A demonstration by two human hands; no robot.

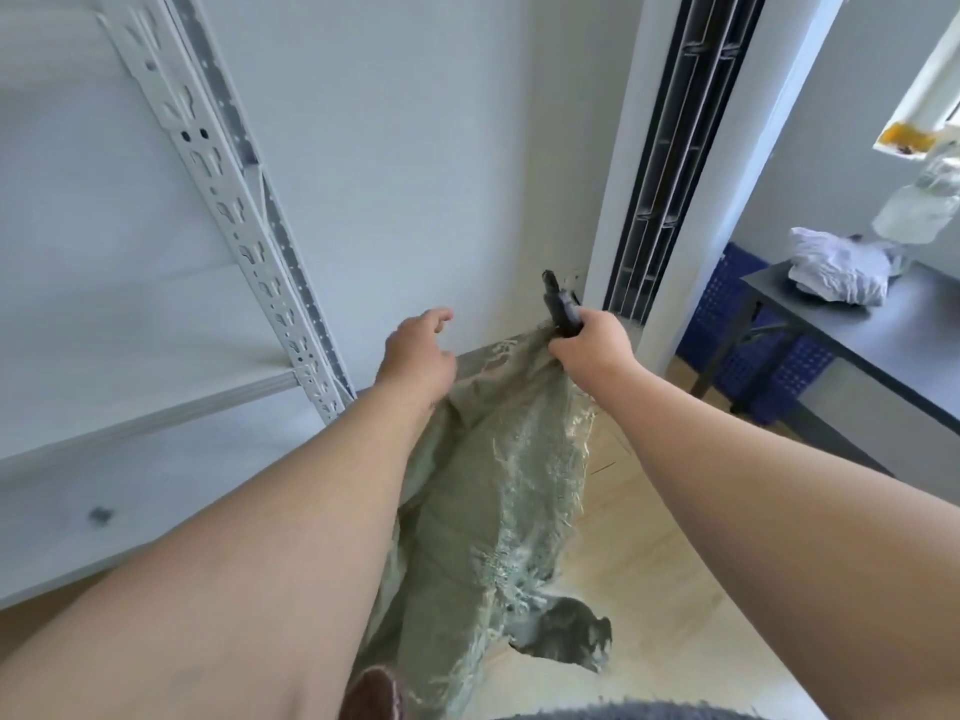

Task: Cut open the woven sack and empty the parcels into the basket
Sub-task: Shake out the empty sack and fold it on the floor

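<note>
Two hands are in view, both stretched forward over a green woven sack (498, 475). Right hand (592, 345): fingers curled tight, the grip clamped on the sack's bunched upper edge together with a dark tool (561, 304) whose end sticks up past the knuckles; whether it is a knife cannot be told. Left hand (415, 356): fingers loosely spread and relaxed, holding nothing, just left of the right grip and above the sack's near corner, the forearm lying across the fabric's left side. From the right grip the sack hangs downward and toward the person, limp and creased, its frayed lower end showing a ragged dark opening (566, 631) well below the grip, over the pale wood floor (675, 589). Edges: immediately beyond the grip stands the white wall (415, 148); just to its right rises a white column with a black slatted strip (670, 163), almost touching the tool. To the left of the left hand, a white metal shelf upright (244, 200) slants close by, its shelf board below it. Open floor lies to the right of and beneath the sack. Farther right of the grip, well apart, a dark tabletop (883, 335) carries a crumpled white bag (841, 272), with a blue perforated basket (748, 324) under and behind it.
</note>
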